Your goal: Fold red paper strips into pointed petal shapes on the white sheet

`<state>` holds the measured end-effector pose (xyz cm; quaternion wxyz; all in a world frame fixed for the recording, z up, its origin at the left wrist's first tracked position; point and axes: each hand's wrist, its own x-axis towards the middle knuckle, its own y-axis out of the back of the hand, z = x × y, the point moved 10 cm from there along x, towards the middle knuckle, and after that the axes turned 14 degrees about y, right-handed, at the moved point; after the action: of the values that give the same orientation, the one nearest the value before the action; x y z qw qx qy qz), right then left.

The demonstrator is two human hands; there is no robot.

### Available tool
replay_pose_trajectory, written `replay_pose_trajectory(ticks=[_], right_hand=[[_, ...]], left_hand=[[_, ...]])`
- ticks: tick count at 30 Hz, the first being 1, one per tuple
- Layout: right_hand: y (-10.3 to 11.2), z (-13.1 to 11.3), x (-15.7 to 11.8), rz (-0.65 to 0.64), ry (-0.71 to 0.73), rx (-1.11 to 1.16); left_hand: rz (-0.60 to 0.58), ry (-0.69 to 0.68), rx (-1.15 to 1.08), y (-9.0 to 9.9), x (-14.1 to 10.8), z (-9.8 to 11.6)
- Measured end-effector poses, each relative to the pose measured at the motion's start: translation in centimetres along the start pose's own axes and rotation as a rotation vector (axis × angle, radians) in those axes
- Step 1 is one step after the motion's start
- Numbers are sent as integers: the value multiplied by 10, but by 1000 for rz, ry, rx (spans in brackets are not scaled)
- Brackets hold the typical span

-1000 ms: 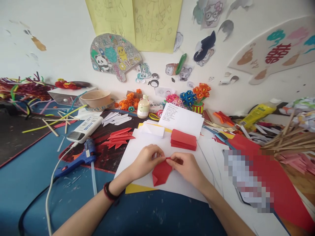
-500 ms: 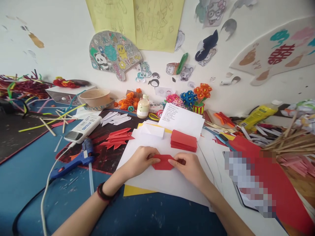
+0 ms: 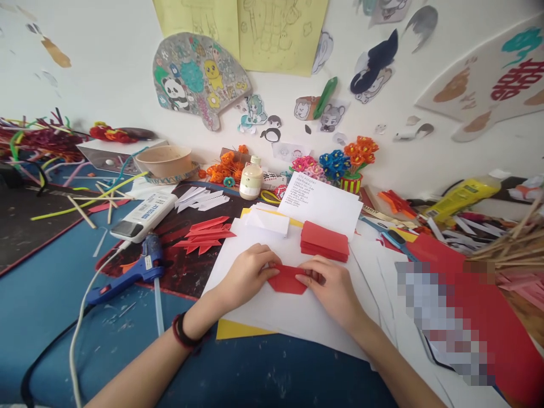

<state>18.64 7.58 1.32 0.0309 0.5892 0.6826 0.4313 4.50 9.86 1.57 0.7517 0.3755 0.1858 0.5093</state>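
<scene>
Between my hands is a small red paper piece (image 3: pixel 289 280) with slanted lower corners, over white sheets (image 3: pixel 297 317). My left hand (image 3: pixel 250 275) pinches its left end between thumb and fingers. At its right end, my right hand (image 3: pixel 329 283) grips it the same way. Just behind my right hand lies a stack of red paper rectangles (image 3: pixel 324 241). White paper rectangles (image 3: pixel 267 221) are stacked to its left. Folded red pieces (image 3: pixel 206 233) form a pile on the dark mat, with white strips (image 3: pixel 202 199) behind them.
A blue glue gun (image 3: pixel 127 277) and a white power strip (image 3: pixel 144 218) with a cable lie at the left. Behind stand a bottle (image 3: pixel 250 178), a bowl (image 3: pixel 164 160) and craft flowers (image 3: pixel 334 164). A blurred phone (image 3: pixel 442 323) is at the right.
The view has shifted slightly, so most things appear displaced. The upper edge of the red paper now looks straighter, and my fingers have shifted a little along it. Both hands keep their hold.
</scene>
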Motion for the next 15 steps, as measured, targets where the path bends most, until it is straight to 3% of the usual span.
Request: replay_pose_trajectory(ticks=[3,10,15], right_hand=[[-1,-3,0,-17,42,-17],[1,-27,-4,2,293,-205],[2,-29,-4,36,313,-223]], left_hand=[[30,-61,39,-1,-3,5],[93,-195,127,-2,-9,10],[136,-269,247,-4,-15,17]])
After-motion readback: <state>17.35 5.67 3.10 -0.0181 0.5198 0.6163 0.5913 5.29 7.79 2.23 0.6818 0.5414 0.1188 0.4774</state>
